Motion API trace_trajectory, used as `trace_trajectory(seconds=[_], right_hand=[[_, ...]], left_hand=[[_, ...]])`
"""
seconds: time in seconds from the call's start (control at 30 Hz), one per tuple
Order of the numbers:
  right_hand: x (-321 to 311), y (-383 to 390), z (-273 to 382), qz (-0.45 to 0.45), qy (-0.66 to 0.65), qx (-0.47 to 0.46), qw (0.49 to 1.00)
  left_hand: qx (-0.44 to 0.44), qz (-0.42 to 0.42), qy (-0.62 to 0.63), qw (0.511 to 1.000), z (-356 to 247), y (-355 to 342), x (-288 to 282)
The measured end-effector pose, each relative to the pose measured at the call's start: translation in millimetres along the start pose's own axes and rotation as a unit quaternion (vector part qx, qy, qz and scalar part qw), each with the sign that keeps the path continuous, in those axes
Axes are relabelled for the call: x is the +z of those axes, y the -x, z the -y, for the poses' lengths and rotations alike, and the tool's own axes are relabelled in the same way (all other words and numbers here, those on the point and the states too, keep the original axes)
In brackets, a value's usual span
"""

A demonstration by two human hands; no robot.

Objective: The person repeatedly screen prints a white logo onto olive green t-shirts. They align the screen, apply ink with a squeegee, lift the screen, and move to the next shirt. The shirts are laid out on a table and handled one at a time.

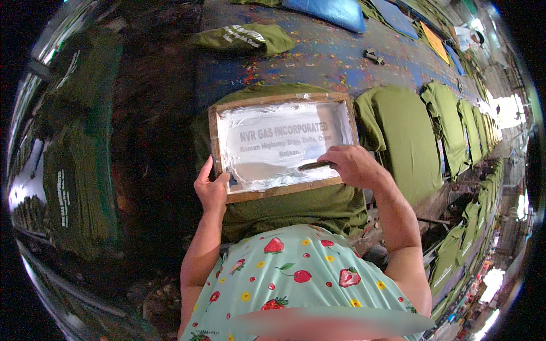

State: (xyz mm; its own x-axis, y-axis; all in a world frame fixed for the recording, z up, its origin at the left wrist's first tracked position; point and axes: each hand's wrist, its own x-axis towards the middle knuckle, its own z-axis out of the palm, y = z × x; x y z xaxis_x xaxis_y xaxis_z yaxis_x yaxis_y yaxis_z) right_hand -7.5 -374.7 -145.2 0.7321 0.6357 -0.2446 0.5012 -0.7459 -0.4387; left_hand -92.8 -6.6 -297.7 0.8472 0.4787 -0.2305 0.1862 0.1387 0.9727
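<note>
A wooden-framed printing screen [284,190] lies tilted slightly over an olive green shirt [296,213] on the table in front of me. White ink [233,122] is smeared along the inner edges of its mesh, and dark lettering shows in the middle. My left hand [212,186] grips the frame's left side near the lower corner, thumb on the near edge. Inside the frame, toward the lower right, my right hand [354,165] holds a dark, thin-edged squeegee [316,166] against the mesh. Most of the squeegee's grip is hidden by my fingers.
More olive shirts [406,139] lie in a row to the right. A folded printed shirt [244,40] rests on the paint-spattered table [307,68] beyond the frame. Farther back are a blue board [327,12] and a small dark object [373,56]. Printed shirts [85,187] hang or lie at left.
</note>
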Motion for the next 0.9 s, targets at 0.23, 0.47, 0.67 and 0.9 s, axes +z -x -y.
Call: trace_trajectory(seconds=[0.23,0.47,0.67,0.9], right_hand=[[12.7,-106.9,30.6,-0.027,-0.015,-0.109,0.994],[29.8,-177.2,62.1,-0.105,0.078,-0.026,0.991],[45.3,-162.4,65.8,-0.131,0.092,-0.106,0.981],[71.0,-111.8,76.2,-0.108,0.09,-0.156,0.978]], left_hand=[[0.067,-0.009,-0.095,0.993,0.9,1.0,-1.4],[0.094,-0.03,-0.072,0.993,14.0,-5.8,-2.6],[0.099,-0.027,-0.13,0.986,20.2,-9.3,-2.4],[0.153,-0.032,-0.181,0.971,17.7,-7.5,-4.5]])
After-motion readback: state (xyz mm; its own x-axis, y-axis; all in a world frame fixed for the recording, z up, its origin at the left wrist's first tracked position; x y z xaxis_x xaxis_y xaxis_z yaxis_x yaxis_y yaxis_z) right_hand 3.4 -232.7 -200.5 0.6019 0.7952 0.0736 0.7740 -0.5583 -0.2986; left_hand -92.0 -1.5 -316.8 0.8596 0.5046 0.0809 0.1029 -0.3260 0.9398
